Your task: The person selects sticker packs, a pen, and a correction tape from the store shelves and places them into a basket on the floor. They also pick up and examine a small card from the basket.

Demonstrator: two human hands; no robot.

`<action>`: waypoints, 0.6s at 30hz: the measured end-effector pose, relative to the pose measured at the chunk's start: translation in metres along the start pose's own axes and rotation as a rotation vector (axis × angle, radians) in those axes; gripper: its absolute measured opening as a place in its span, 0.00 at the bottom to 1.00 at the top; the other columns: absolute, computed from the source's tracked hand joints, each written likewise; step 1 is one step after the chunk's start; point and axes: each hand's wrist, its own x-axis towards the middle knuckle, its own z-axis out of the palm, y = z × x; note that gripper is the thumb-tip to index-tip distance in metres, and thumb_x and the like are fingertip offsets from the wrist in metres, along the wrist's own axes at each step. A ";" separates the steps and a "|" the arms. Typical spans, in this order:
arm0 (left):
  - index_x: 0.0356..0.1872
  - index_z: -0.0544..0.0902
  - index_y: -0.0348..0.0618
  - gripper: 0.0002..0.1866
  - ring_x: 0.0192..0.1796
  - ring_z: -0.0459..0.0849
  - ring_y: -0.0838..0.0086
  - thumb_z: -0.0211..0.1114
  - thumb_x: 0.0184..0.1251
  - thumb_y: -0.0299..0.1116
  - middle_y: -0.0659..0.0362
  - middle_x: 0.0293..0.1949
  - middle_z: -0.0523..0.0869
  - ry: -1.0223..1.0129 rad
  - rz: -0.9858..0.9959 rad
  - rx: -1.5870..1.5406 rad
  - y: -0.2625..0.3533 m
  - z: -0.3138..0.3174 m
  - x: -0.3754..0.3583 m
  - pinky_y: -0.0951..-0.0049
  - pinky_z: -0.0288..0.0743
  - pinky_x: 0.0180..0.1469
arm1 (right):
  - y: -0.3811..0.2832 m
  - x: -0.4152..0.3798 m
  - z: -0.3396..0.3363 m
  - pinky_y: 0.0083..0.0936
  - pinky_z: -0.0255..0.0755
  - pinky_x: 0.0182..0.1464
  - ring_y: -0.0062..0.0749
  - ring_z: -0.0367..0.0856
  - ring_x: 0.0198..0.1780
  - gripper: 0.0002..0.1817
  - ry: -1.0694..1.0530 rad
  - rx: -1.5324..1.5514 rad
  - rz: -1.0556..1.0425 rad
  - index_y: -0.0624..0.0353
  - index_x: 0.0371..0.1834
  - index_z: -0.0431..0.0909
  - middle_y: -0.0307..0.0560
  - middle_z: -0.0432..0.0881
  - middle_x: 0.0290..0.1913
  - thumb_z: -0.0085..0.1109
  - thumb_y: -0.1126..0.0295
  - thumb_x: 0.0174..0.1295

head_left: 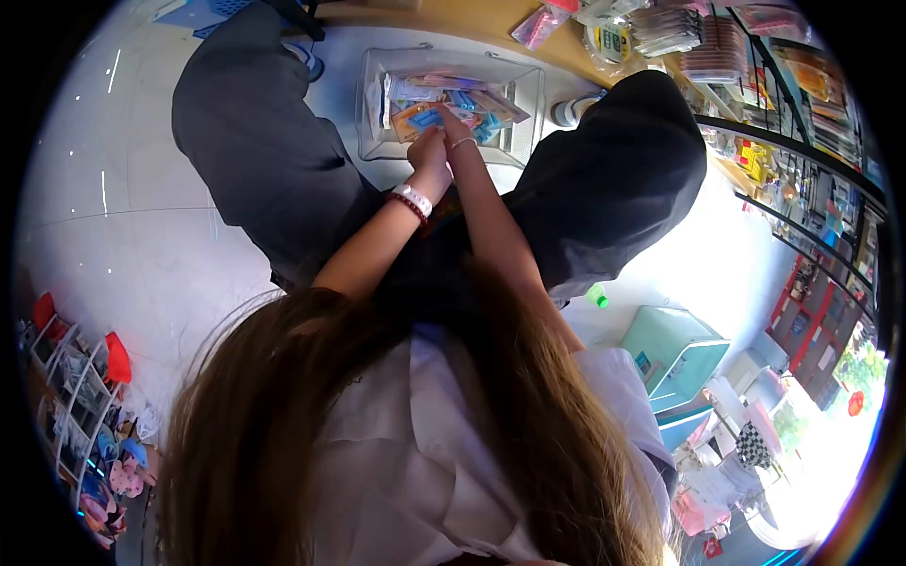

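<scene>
Between my knees stands a clear plastic bin [370,141] holding several small flat packets [415,89]. My left hand [429,153], with a white band and dark red beads at the wrist, is curled closed over the bin's near side. An orange and blue packet [411,124] lies right beyond its fingers; whether they grip it is hidden. My right hand [456,126], a thin bracelet on its wrist, is beside the left one with its fingers bent down toward the same packet. What its fingertips hold, if anything, does not show.
A wooden shelf edge [462,24] runs along the front, with packaged goods [668,30] at the right. Black-framed racks [802,151] stand on the right side. Behind me are a mint green box [675,349] and a green-capped bottle [597,296]. A wire rack [71,406] stands back left.
</scene>
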 end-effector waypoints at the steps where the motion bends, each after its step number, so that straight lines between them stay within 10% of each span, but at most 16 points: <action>1: 0.31 0.76 0.36 0.05 0.32 0.76 0.74 0.56 0.53 0.22 0.58 0.28 0.77 0.003 0.051 -0.020 0.003 0.002 -0.008 0.77 0.71 0.32 | -0.001 0.001 0.000 0.35 0.73 0.37 0.37 0.78 0.36 0.16 -0.004 -0.005 -0.006 0.59 0.39 0.72 0.44 0.77 0.36 0.64 0.66 0.50; 10: 0.49 0.61 0.47 0.27 0.43 0.73 0.74 0.67 0.51 0.29 0.59 0.46 0.71 -0.101 0.169 -0.227 0.069 0.010 -0.036 0.73 0.68 0.44 | -0.060 -0.087 0.045 0.32 0.75 0.41 0.31 0.79 0.38 0.10 -0.664 -0.235 -0.253 0.61 0.39 0.72 0.43 0.78 0.37 0.58 0.79 0.54; 13: 0.55 0.58 0.48 0.32 0.38 0.71 0.80 0.68 0.53 0.33 0.62 0.35 0.77 -0.137 0.360 -0.056 0.096 0.035 -0.072 0.76 0.67 0.40 | -0.102 -0.134 0.051 0.16 0.69 0.22 0.18 0.75 0.28 0.12 -0.549 -0.817 -0.537 0.60 0.39 0.74 0.37 0.78 0.31 0.61 0.70 0.52; 18: 0.43 0.75 0.38 0.13 0.33 0.79 0.80 0.64 0.56 0.26 0.62 0.33 0.80 -0.540 0.507 0.252 0.125 0.058 -0.089 0.82 0.75 0.28 | -0.138 -0.183 0.058 0.17 0.70 0.39 0.16 0.73 0.37 0.11 -0.480 -0.844 -0.742 0.62 0.41 0.73 0.34 0.77 0.35 0.59 0.75 0.55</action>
